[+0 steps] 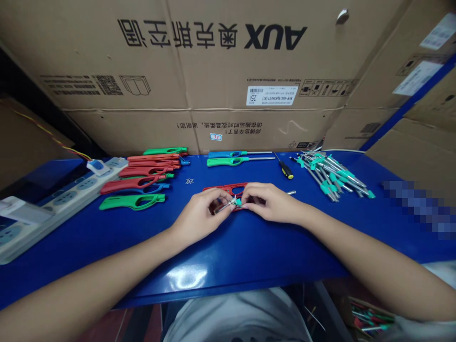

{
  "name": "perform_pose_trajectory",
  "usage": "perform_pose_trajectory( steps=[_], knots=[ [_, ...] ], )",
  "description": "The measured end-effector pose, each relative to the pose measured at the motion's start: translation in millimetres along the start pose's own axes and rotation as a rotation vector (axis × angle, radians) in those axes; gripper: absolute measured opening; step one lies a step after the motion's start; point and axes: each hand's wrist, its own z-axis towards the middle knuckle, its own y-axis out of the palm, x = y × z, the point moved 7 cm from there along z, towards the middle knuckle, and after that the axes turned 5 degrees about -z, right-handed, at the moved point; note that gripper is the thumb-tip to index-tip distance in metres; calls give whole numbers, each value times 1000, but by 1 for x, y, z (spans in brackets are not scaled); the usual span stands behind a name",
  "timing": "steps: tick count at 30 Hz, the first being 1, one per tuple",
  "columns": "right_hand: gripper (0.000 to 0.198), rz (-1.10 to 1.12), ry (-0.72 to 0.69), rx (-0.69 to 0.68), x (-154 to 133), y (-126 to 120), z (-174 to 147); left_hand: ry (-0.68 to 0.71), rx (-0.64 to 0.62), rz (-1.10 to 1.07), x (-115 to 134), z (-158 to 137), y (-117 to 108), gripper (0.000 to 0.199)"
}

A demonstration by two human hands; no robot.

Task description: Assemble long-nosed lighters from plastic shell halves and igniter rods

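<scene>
My left hand (199, 213) is closed, thumb and fingers pinching a small metal lighter part (223, 207) with a teal plastic piece (238, 202) at its right end. My right hand (272, 202) is also closed, its fingertips pressed together at that teal piece. Behind and under the fingers lies a red lighter (225, 186) on the blue table, partly hidden by both hands. A metal rod (291, 193) shows beyond my right hand; where it joins is covered.
Red, green and blue lighter handles (133, 202) lie in a row at left, beside a white power strip (73, 197). Two long lighters (224, 162) lie at the back, near a screwdriver (285, 170). Metal rods with teal pieces (333, 175) are piled right. Cardboard (213, 71) walls the back.
</scene>
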Motion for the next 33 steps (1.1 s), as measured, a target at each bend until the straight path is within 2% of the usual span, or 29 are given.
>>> perform_pose_trajectory(
  steps=[5,11,15,17,25,33],
  knots=[
    [22,357,239,-39,26,12,3,-5,13,-4,-3,0,0,14],
    [40,696,348,-68,36,17,5,-27,-7,-23,-8,0,3,17],
    [48,723,425,-116,39,22,5,-25,-4,-28,-10,2,3,17],
    [48,714,434,-98,40,23,6,-14,-8,-29,-10,2,4,17],
    [48,629,394,-69,33,20,10,36,-49,-15,-8,0,7,17],
    [40,692,326,-48,33,21,11,7,-53,6,-11,1,7,23]
  ],
)
